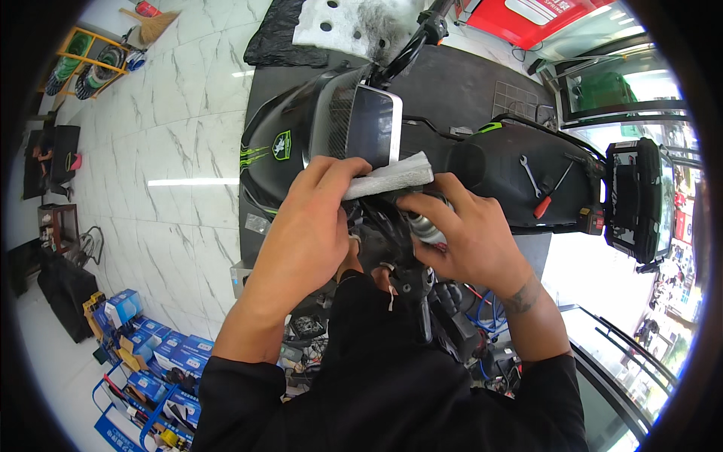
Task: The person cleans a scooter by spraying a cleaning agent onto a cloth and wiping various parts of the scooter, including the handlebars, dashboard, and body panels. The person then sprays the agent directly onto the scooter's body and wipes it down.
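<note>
My left hand (316,220) grips a folded white cloth or foam pad (390,176) by its left end. Close to the pad's right end, my right hand (463,231) is wrapped around a metal spray can (427,227), partly hidden by its fingers. Both hands are above the near handlebar of a black scooter or motorcycle. Just beyond them stands its display screen (373,124) with a white edge, beside the black front fairing (282,124) with green marks. On the black seat (508,164) lie an open-ended wrench (530,176) and a red-handled screwdriver (543,207).
A power drill (590,166) lies at the seat's rear, before a black top case (638,200). The far handlebar (432,28) rises near a stained white sheet (350,25). Blue boxes (181,350) stand lower left; cables and parts lie below the near handlebar.
</note>
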